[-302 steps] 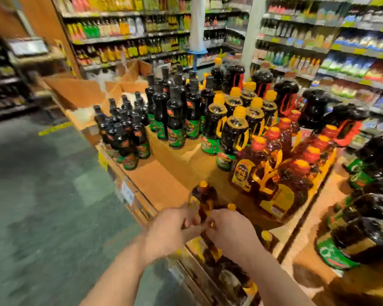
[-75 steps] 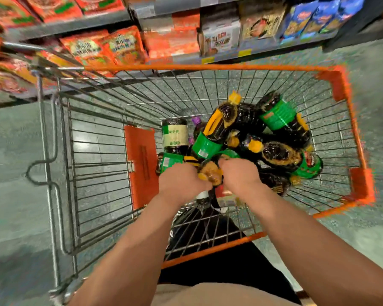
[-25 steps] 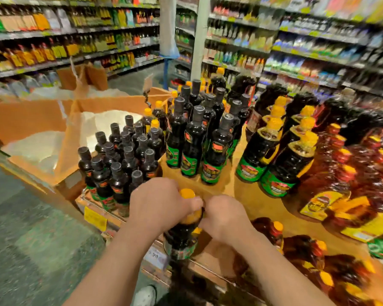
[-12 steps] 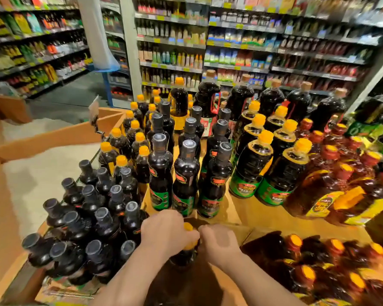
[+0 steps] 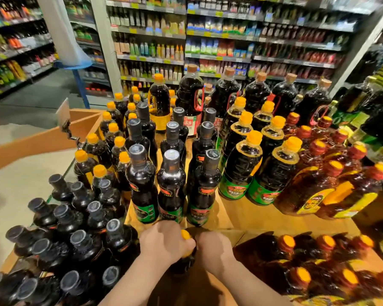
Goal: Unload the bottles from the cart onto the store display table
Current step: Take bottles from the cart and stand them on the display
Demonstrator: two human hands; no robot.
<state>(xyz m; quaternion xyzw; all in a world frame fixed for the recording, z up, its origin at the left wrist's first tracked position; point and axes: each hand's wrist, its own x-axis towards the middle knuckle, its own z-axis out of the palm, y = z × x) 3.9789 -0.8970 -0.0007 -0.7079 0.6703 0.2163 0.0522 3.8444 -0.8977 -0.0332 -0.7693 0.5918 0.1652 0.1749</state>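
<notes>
Head view: bottle between both hands.

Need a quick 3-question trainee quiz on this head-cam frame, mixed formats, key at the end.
1. Multiple choice: what colour is the cap of the dark bottle that both hands are on? A) grey B) yellow C) red
2. True or false: the right hand is resting flat on the display table, away from that bottle.
3. Fill in: the three tall bottles with green labels just beyond the left hand have ____ caps.

Key: 1 B. 2 False, it is at the bottle, opposite the left hand. 3 grey.
</notes>
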